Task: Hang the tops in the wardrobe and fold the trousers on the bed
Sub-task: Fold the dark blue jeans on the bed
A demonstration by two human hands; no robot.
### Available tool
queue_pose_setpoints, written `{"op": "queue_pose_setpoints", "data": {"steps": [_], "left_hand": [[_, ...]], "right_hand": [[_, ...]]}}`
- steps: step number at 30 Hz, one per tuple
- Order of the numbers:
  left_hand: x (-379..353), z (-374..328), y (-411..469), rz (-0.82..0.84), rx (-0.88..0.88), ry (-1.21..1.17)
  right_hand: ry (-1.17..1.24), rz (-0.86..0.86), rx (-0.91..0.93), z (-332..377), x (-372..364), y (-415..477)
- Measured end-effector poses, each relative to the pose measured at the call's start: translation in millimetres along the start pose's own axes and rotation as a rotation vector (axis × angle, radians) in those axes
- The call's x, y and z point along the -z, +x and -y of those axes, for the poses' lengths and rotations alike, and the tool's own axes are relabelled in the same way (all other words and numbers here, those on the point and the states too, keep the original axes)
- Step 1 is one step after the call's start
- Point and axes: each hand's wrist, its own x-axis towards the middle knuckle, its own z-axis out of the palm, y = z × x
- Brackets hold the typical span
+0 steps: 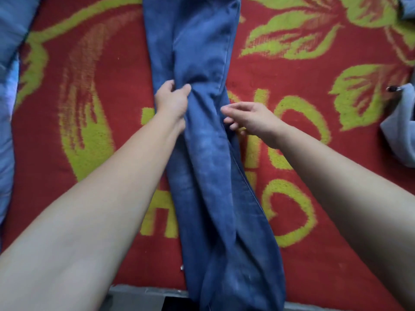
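A pair of blue jeans (202,52) lies lengthwise down the middle of the bed, running from the top of the view to the near edge, with loose folds along its length. My left hand (171,97) pinches a fold of the denim at the jeans' left side, thumb and fingers closed on the cloth. My right hand (249,117) hovers at the jeans' right edge with its fingers loosely spread and nothing held in it.
The bed is covered by a red blanket (314,265) with yellow-green leaf patterns. A light blue garment (6,108) lies along the left edge. A grey garment (399,131) lies at the right edge. The bed's near edge (143,292) is at the bottom.
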Motion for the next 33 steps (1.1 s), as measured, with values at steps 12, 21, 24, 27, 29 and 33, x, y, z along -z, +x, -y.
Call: {"op": "queue_pose_setpoints", "data": {"steps": [12, 21, 24, 27, 29, 33], "left_hand": [[5, -13, 4, -0.251, -0.449, 0.782], [27, -24, 29, -0.085, -0.361, 0.818], [49, -28, 35, -0.024, -0.038, 0.153], [58, -26, 34, 0.032, -0.009, 0.145], [54, -26, 27, 0.117, 0.017, 0.139], [39, -31, 13, 0.289, 0.192, -0.172]], "right_hand": [[-0.671, 0.362, 0.173, -8, -33, -3], [-0.571, 0.093, 0.103, -20, -39, 7], [-0.574, -0.051, 0.124, -20, -53, 10], [-0.549, -0.144, 0.143, -20, -69, 10], [-0.497, -0.128, 0.121, -13, -76, 9], [-0.544, -0.28, 0.255, -1, -85, -6]]}}
